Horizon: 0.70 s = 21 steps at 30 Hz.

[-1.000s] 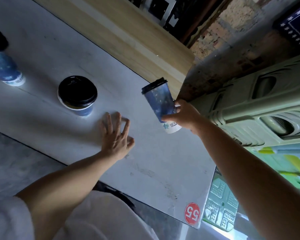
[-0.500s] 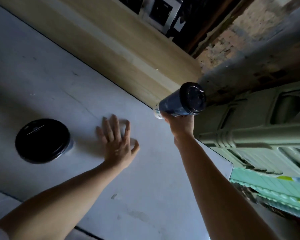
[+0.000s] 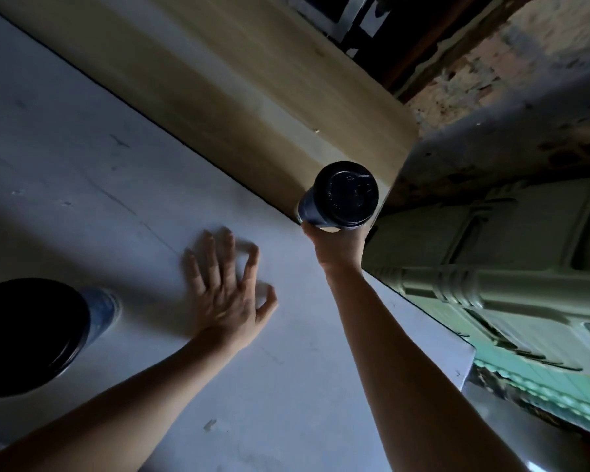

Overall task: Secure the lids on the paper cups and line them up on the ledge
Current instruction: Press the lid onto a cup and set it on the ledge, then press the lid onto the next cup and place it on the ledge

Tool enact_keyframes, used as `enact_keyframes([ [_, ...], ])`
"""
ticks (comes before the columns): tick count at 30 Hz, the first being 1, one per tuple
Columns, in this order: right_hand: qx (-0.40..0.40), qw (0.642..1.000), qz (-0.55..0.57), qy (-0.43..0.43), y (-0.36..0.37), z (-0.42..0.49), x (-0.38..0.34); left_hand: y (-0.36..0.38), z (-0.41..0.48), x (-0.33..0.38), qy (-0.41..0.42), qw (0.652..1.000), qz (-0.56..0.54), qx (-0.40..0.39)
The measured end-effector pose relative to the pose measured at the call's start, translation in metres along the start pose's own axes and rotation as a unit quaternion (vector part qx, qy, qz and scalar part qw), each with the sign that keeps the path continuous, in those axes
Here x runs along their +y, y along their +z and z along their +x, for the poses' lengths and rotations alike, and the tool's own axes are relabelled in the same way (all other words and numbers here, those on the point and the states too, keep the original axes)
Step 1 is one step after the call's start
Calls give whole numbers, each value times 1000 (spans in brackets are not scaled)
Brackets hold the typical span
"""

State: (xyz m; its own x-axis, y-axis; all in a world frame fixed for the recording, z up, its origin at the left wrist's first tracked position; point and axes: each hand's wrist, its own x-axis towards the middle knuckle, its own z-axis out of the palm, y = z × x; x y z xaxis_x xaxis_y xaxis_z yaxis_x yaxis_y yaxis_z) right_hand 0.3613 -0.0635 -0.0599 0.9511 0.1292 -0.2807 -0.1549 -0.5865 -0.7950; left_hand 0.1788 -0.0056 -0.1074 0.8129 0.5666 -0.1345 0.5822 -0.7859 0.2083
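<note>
1. Both hands are taken first: the right hand (image 3: 338,248) is closed from beneath round the lower part of a dark blue paper cup (image 3: 306,210). The left hand (image 3: 225,298) is laid flat on the table with its fingers spread, and nothing is held in it.
2. A pale grey-white flat table top (image 3: 82,172) is spread beneath both arms.
3. A light wooden plank ledge (image 3: 252,83) is set along the table's far edge, straight ahead of the hands and away from the person.
4. A second blue paper cup (image 3: 101,311), capped with a wide black lid (image 3: 24,335), is stood on the table. It is well apart from the left hand, on that hand's outer side.
5. The gripped cup is held where table meets ledge, close to the ledge's right end. Its base is hidden by the hand, so contact with either surface cannot be told.
6. A round black plastic lid (image 3: 346,195) is seen almost face on, so the gripped cup's long axis is judged to point up toward the camera. A short reach forward by the right hand, the nearer one, is judged enough for the cup to be set down on the ledge.
</note>
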Motion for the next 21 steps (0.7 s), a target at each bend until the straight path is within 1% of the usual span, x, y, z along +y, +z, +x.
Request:
enact_keyframes([
  [6, 3, 1000, -25, 6, 4, -3, 1, 1, -2, -2, 4, 1000, -4, 4],
  [9, 1, 999, -32, 33, 1, -9, 1, 2, 1, -2, 10, 1000, -12, 11],
  [11, -23, 995, -88, 49, -4, -24, 5, 1, 3, -2, 6, 1000, -10, 0],
  [13, -53, 981, -184, 24, -5, -40, 12, 5, 10, -4, -5, 1000, -18, -1],
  [15, -60, 959, -277, -16, -19, -108, 20, -10, -17, -14, 25, 999, -26, 8],
  [16, -71, 949, -305, -35, -20, -117, 30, -5, -13, -15, 41, 998, -44, -3],
  [18, -83, 936, -342, -27, -20, -142, 49, 0, -12, -21, 84, 994, -69, -14],
  [21, -107, 918, -381, -23, -15, -193, 66, 0, -40, -47, 127, 989, -63, -30],
])
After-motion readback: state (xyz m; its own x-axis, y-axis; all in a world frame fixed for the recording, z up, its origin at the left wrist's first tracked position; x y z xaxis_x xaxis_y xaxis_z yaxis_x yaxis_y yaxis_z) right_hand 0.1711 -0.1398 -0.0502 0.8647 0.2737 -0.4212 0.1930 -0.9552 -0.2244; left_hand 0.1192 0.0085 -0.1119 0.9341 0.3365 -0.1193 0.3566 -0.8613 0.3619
